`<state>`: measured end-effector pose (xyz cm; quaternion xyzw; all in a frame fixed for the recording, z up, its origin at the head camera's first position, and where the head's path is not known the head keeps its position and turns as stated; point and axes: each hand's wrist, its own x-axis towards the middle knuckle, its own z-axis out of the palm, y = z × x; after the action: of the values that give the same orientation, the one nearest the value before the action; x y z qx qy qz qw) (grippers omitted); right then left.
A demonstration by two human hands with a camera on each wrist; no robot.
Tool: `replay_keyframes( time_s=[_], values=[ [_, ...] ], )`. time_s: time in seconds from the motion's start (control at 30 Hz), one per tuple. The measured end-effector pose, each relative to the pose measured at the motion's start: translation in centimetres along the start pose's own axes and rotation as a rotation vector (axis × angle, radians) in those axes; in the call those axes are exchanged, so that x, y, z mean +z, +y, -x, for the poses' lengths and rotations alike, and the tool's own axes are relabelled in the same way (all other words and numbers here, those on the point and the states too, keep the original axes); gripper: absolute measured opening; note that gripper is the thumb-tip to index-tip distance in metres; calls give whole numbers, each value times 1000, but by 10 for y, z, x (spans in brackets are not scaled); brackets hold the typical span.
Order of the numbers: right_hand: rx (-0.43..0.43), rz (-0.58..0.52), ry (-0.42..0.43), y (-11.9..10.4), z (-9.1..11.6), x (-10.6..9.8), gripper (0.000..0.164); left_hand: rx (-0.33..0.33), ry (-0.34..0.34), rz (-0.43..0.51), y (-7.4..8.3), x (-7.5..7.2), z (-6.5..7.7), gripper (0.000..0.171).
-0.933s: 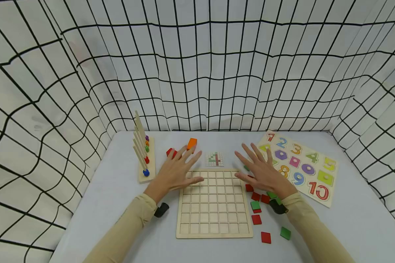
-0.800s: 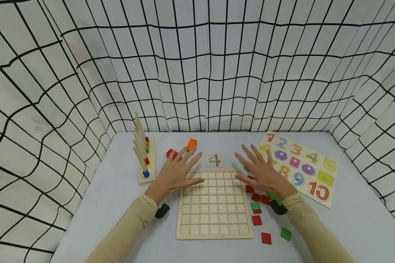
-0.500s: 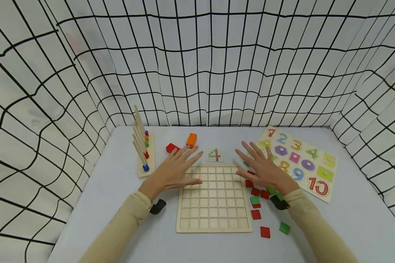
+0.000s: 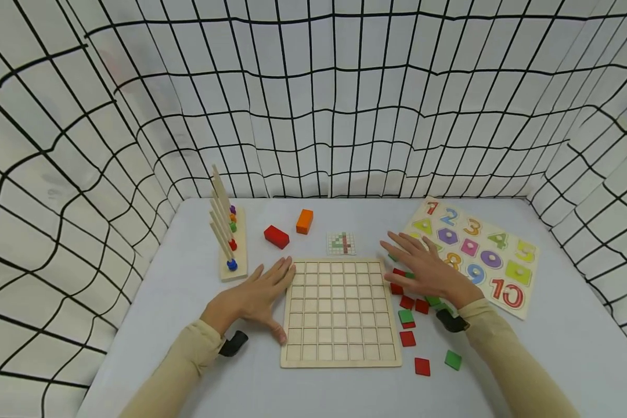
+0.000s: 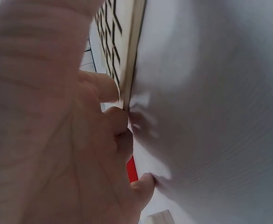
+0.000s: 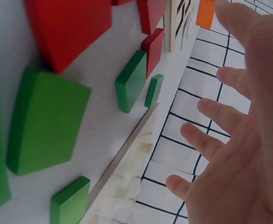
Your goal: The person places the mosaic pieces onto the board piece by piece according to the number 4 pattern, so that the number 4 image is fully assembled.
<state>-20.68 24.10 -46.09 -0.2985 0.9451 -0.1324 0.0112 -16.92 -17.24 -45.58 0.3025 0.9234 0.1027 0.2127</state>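
Observation:
A wooden grid board (image 4: 341, 311) lies flat at the middle of the table in the head view. My left hand (image 4: 255, 299) is at its left side, thumb and fingers spread along the edge; in the left wrist view, fingertips (image 5: 115, 119) touch the board's rim (image 5: 130, 60). The right hand (image 4: 427, 271) hovers with spread fingers above the board's right side, holding nothing. Under and beside it lie several red tiles (image 4: 422, 367) and green tiles (image 4: 453, 360); the hand hides part of them. Beyond the board sits a small pattern card (image 4: 341, 244).
A number puzzle board (image 4: 493, 258) lies at the right. At the left stands a peg rack (image 4: 235, 249) with upright sticks and coloured beads. A red block (image 4: 277, 237) and an orange block (image 4: 304, 222) rest at the back. Black netting (image 4: 334, 110) surrounds the table.
My left hand has moved left and toward me, from above the board's upper left corner to its left edge. The right hand has shifted slightly right. The board looks unmoved on the table.

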Motion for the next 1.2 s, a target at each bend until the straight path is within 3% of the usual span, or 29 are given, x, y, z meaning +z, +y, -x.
replay_keyframes(
  time_s=[0.27,0.43,0.53,0.73,0.93,1.2],
  values=[
    [-62,-42,59,16,3,3,58,-26,-2,-20,-1,5,3,154],
    [-114,-78,104,25,-5,8,37,-46,0,-32,-3,5,3,154],
    [-161,-47,110,28,-11,11,30,-51,-3,-29,-4,6,2,155],
    [-182,-48,66,36,-20,9,30,-42,-4,-24,-4,7,-1,155],
    [-239,-36,103,43,-25,11,23,-41,-11,-31,-4,6,-3,155],
    [-191,-79,96,39,-27,6,19,-49,-19,-29,-3,4,-5,155]
  ],
)
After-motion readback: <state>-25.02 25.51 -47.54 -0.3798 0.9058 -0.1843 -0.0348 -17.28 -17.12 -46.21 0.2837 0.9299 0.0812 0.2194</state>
